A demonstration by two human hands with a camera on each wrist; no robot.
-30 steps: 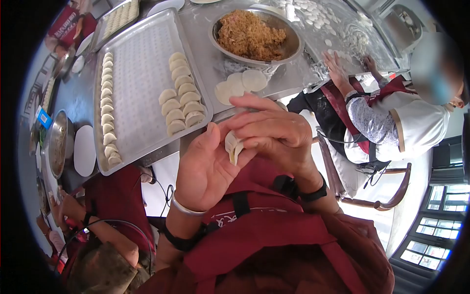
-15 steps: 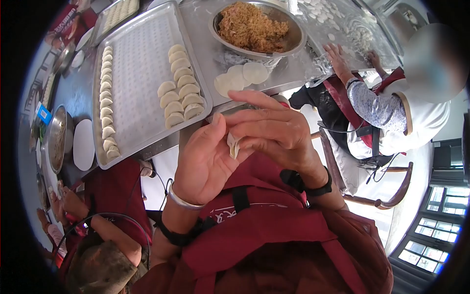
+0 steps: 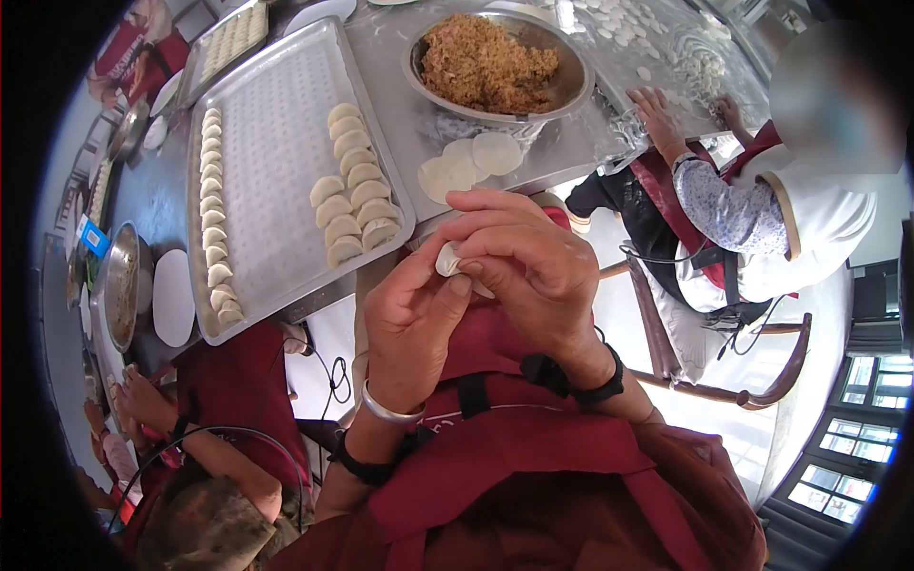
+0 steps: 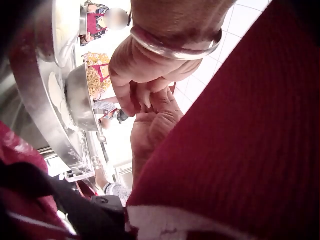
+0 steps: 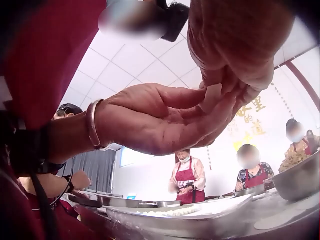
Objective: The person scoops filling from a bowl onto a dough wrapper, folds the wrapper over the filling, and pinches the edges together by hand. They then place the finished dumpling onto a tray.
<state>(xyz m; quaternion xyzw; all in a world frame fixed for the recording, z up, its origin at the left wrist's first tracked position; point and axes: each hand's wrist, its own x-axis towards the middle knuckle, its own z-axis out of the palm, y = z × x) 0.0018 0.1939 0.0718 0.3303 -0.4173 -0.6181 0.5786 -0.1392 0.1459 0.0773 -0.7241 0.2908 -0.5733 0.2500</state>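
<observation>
In the head view a small folded dumpling (image 3: 448, 260) is held at the fingertips of both hands, over the lap. My left hand (image 3: 411, 309), with a silver bracelet at the wrist, pinches it between thumb and curled fingers. From the other side my right hand (image 3: 533, 271) pinches its edge. Pale dough (image 5: 212, 97) shows between the two hands in the right wrist view; the fingers cover much of it. Beyond the hands, a metal tray (image 3: 276, 143) carries a row of finished dumplings (image 3: 211, 195) at its left and more dumplings (image 3: 364, 174) at its right.
Round wrappers (image 3: 471, 164) lie on the metal table just past my right hand. Behind them stands a steel bowl (image 3: 583, 88) of brown filling (image 3: 486, 62). A seated person (image 3: 738, 205) works at the right, near a wooden chair (image 3: 762, 385); another (image 3: 219, 476) sits at the left.
My left hand has turned from an opened palm with its thumb raised to a pinch on the dumpling. The dumpling has shifted up a little and turned. My right hand stays on it.
</observation>
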